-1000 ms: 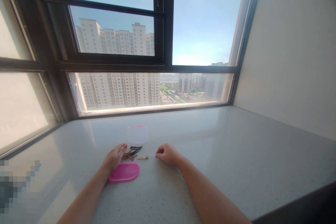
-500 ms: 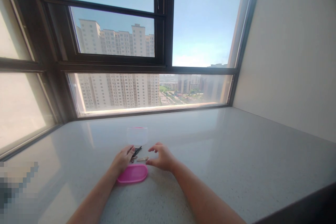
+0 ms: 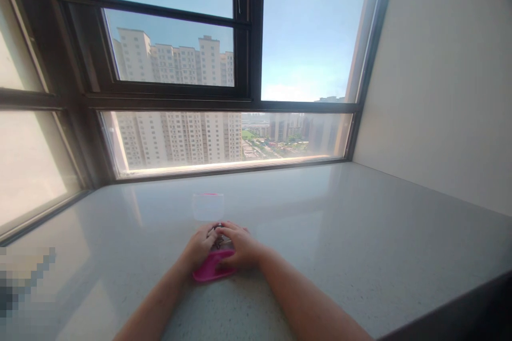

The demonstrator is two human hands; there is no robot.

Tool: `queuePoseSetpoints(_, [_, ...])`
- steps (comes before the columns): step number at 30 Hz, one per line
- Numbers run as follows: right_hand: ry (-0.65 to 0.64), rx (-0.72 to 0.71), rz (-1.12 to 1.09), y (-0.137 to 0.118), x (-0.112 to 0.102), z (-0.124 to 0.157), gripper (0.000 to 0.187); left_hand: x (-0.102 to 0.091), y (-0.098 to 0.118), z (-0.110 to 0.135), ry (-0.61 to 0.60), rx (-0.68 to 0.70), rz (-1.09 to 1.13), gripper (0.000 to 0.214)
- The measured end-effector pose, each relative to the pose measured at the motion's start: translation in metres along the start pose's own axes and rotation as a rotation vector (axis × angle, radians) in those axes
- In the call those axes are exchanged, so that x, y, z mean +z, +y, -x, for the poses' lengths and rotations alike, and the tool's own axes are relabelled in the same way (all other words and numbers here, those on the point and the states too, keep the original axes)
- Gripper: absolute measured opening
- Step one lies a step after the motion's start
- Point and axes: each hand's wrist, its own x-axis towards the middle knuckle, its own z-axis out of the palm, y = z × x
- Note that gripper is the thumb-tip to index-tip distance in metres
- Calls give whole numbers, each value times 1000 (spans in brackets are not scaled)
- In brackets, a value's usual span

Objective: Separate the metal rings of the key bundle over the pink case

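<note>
A shallow pink oval lid or tray point(image 3: 208, 270) lies on the pale countertop in front of me. At its far edge is a small cluster of dark clip-like pieces point(image 3: 218, 241), mostly covered by my fingers. My left hand point(image 3: 200, 248) curls around the cluster from the left, its fingers closed on the dark pieces. From the right, my right hand point(image 3: 245, 248) arches over the same pieces, thumb apart from the fingers and over the pink piece. Just beyond the hands stands a clear plastic box point(image 3: 208, 208) with a pink line along its top.
The speckled pale countertop point(image 3: 340, 234) runs to a dark-framed window point(image 3: 256, 106) at the back. A plain white wall point(image 3: 440, 90) rises on the right. A dark edge point(image 3: 460, 309) crosses the lower right corner. Tall buildings show outside.
My right hand has moved left and over the small pieces, meeting my left hand. The left hand, the dark pieces and the pink piece have shifted right.
</note>
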Motion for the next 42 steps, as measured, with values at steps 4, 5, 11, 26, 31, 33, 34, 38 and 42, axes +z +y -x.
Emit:
queuePoseSetpoints(4, [-33,43,10,0,-1,1,96,-5,-9,-2,86,-63,-195,57])
queuePoseSetpoints(5, [-38,50,14,0,-1,1,95,-6,-12,-3,82,-88,-233,59])
queuePoseSetpoints(11, [9,120,68,4,-2,-1,88,-3,-22,-5,26,-61,-237,56])
queuePoseSetpoints(26, [-5,87,136,13,3,-2,74,9,-1,4,-143,108,284,48])
queuePoseSetpoints(31, [2,50,164,15,0,0,64,-2,3,7,23,-50,150,56])
queuePoseSetpoints(33, [20,49,171,16,-3,1,59,-12,-2,8,45,-71,111,57])
queuePoseSetpoints(34, [30,52,173,16,-5,1,55,-16,-4,8,44,-89,74,55])
queuePoseSetpoints(38, [59,85,168,18,-10,1,41,-32,-13,13,71,-138,-73,47])
queuePoseSetpoints(42, [77,110,160,18,-12,1,32,-42,-7,19,17,-121,-222,33])
